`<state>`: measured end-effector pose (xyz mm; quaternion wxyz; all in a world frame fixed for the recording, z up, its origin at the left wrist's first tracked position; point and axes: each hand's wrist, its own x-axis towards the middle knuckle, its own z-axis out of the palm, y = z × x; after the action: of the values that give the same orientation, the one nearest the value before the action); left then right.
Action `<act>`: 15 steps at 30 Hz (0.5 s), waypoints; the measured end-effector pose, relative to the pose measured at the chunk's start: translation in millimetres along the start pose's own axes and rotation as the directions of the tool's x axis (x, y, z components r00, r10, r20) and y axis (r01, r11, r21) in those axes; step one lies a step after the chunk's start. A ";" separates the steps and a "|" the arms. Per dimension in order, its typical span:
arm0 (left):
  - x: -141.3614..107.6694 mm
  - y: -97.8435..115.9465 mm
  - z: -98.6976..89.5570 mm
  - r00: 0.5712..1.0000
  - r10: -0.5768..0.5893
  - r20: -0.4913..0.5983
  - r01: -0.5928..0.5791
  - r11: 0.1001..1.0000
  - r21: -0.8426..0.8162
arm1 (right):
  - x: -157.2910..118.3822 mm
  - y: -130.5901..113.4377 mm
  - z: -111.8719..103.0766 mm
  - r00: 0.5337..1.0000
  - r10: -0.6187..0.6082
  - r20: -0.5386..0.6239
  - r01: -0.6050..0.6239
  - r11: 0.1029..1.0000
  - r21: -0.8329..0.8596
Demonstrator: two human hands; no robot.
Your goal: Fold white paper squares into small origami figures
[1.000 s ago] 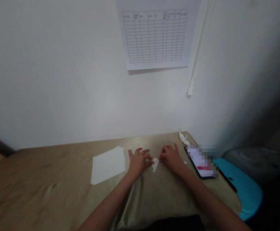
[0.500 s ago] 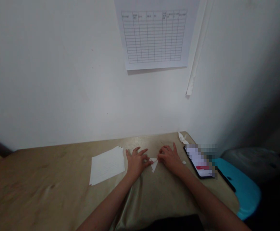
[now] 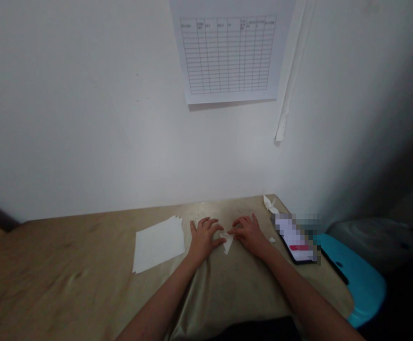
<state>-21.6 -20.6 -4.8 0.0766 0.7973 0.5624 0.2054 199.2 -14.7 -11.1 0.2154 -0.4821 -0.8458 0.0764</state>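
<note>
A small white piece of folded paper (image 3: 228, 243), roughly triangular with a point toward me, lies on the table between my hands. My left hand (image 3: 205, 239) is at its left side, fingers spread and thumb tip touching the paper's edge. On the other side my right hand (image 3: 250, 235) has bent fingers, with thumb and index fingertip closed at the paper's upper right corner. A stack of white paper sheets (image 3: 159, 245) lies just left of my left hand.
A phone (image 3: 294, 241) with its screen lit lies right of my right hand. Behind it sits a crumpled or folded white paper piece (image 3: 270, 204), and a small paper scrap (image 3: 272, 240) lies nearer. A turquoise stool (image 3: 365, 279) stands beyond the right table edge; the wall (image 3: 121, 156) rises behind.
My left index finger has lifted away from the thumb, showing more of the folded paper. The right fingers have shifted slightly along its upper corner. The paper stays in place.
</note>
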 end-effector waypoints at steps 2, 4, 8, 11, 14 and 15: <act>-0.7 0.0 0.1 0.999 0.037 0.017 -0.037 0.999 -0.003 | -0.4 -2.0 0.4 1.000 -0.020 0.012 0.020 1.000 -0.023; -1.6 -0.1 0.1 0.998 0.067 0.023 -0.067 0.998 -0.005 | -0.5 -3.4 0.6 0.999 -0.038 0.018 0.039 0.998 -0.047; -2.2 -0.1 -0.1 0.996 0.086 0.022 -0.086 0.996 0.009 | 1.3 -4.0 -0.4 0.998 -0.054 0.024 0.055 0.996 -0.073; -1.6 0.0 -1.5 0.995 0.098 0.015 -0.099 0.995 0.033 | 3.5 -4.7 -2.4 0.999 -0.029 0.030 0.032 0.997 -0.077; -1.1 0.1 -3.8 0.995 0.096 0.003 -0.096 0.994 0.048 | 4.7 -6.5 -5.0 0.999 -0.004 0.032 0.007 0.996 -0.088; -1.0 0.2 -4.5 0.996 0.087 -0.001 -0.087 0.995 0.047 | 4.7 -7.2 -5.8 0.999 0.000 0.032 0.003 0.996 -0.092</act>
<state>-23.6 -22.1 -0.9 0.0480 0.8223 0.5318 0.1968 194.0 -15.0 -2.1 0.1793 -0.4895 -0.8522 0.0451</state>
